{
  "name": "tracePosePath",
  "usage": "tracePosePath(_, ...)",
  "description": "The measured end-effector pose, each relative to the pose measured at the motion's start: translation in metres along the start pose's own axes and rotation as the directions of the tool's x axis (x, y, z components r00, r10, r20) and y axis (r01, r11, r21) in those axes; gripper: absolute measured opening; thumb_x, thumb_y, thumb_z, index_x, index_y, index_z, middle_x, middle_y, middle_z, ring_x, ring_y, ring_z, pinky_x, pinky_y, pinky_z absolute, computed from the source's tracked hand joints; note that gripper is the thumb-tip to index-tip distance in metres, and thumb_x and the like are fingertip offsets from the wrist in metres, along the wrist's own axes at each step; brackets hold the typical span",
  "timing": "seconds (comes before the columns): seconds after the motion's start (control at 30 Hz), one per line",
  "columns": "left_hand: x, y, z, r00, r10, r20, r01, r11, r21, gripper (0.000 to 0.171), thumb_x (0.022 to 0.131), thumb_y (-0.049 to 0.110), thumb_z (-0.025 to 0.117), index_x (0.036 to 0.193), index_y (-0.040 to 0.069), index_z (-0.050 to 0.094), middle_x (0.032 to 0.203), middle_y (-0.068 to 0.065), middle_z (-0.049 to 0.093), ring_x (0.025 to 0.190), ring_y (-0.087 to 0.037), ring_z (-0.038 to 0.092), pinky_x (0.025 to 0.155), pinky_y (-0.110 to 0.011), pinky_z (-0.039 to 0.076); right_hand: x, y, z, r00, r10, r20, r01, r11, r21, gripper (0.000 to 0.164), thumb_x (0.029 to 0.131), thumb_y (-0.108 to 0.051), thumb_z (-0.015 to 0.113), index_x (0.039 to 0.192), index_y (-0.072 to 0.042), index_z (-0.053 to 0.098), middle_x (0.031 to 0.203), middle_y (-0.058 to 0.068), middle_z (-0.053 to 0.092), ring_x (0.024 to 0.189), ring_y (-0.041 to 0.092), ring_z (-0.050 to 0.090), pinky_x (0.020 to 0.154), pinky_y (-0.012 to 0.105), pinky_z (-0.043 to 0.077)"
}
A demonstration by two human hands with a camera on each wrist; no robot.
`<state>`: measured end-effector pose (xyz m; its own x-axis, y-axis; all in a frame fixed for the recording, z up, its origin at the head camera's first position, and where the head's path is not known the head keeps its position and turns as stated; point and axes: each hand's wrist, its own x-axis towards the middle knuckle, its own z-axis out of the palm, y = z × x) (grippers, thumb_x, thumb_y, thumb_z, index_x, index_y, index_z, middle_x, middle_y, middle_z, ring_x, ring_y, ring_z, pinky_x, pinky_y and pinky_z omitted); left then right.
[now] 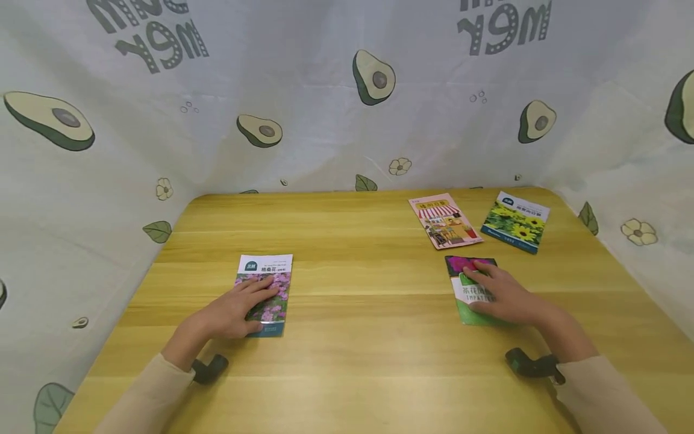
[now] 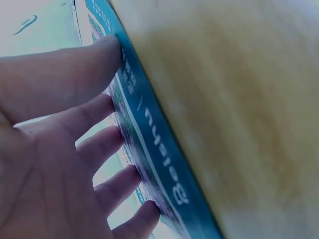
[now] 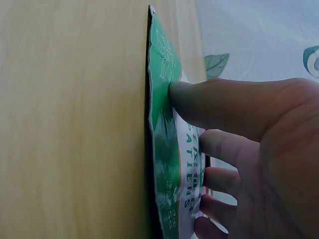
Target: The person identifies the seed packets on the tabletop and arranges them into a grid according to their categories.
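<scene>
On the left of the table lies a seed packet with pink flowers (image 1: 276,295), a white top and a blue-green bottom band. My left hand (image 1: 235,307) rests on it, fingers spread and fingertips touching its face. In the left wrist view the thumb meets the blue band (image 2: 164,149). To the right is a green-and-white impatiens seed packet (image 1: 463,292) with magenta flowers at its top. Spread fingers of my right hand (image 1: 506,295) rest on this packet, covering its right side. The right wrist view shows the thumb pressed to its green end (image 3: 164,114).
Behind the right hand lie a pink packet with a shop drawing (image 1: 446,222) and a yellow-flower seed packet (image 1: 515,222), side by side. The wooden table (image 1: 368,361) ends at a white avocado-print cloth (image 1: 314,72) hanging behind and at the sides.
</scene>
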<state>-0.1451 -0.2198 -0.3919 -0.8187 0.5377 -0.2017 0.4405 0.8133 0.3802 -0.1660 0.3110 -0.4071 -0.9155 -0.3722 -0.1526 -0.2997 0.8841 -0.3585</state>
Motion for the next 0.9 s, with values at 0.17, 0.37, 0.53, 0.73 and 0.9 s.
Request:
tracePosePath(0.17,0.0007,0.0009,0.0006,1.0,-0.001,0.005,0.001,1.0,0.003,0.069,0.089,0.017,0.07,0.151,0.009,0.042,0.162,-0.018,0.029,0.147,-0.052,0.024,0.115,-0.069,0.027,0.0,-0.0013,0.0033,1.0,-0.012,-0.009,0.012,1.0,0.003,0.072,0.088,-0.031,0.071,0.146,0.003,0.043,0.15,0.036,0.03,0.131,0.06,0.031,0.103,0.075,0.032)
tracePosePath(0.37,0.0003,0.0001,-0.0002,1.0,-0.02,0.019,0.019,1.0,0.01,0.07,0.088,0.02,0.072,0.151,0.01,0.042,0.163,-0.017,0.03,0.147,-0.051,0.024,0.115,-0.068,0.027,0.0039,-0.005,0.0031,1.0,-0.007,0.003,0.007,1.0,-0.003,0.074,0.088,-0.032,0.071,0.147,0.002,0.043,0.151,0.035,0.029,0.132,0.059,0.031,0.103,0.075,0.032)
tracePosePath(0.53,0.001,-0.0016,0.0001,1.0,-0.017,0.011,0.017,1.0,0.012,0.07,0.088,0.02,0.072,0.151,0.01,0.043,0.162,-0.016,0.03,0.148,-0.05,0.024,0.115,-0.068,0.027,0.0052,-0.0058,0.0032,1.0,0.006,-0.001,-0.006,1.0,-0.026,0.074,0.087,-0.032,0.072,0.147,0.001,0.043,0.15,0.035,0.03,0.131,0.059,0.032,0.103,0.075,0.034)
tracePosePath(0.73,0.0014,-0.0028,0.0011,1.0,-0.02,0.012,0.02,1.0,0.016,0.07,0.088,0.019,0.072,0.151,0.011,0.042,0.163,-0.015,0.03,0.148,-0.05,0.023,0.116,-0.067,0.026,0.0056,-0.0046,0.0042,1.0,0.004,-0.006,-0.005,0.999,-0.035,0.074,0.087,-0.032,0.072,0.147,0.001,0.043,0.149,0.035,0.031,0.13,0.059,0.034,0.102,0.074,0.035)
tracePosePath(0.9,0.0011,-0.0019,0.0004,0.999,-0.029,0.017,0.029,1.0,0.007,0.071,0.088,0.019,0.072,0.151,0.011,0.041,0.163,-0.015,0.029,0.149,-0.049,0.022,0.117,-0.067,0.025,0.0061,-0.0036,0.0049,1.0,-0.006,-0.012,0.005,0.999,-0.041,0.075,0.086,-0.032,0.072,0.146,0.002,0.044,0.149,0.035,0.032,0.13,0.059,0.035,0.102,0.074,0.035)
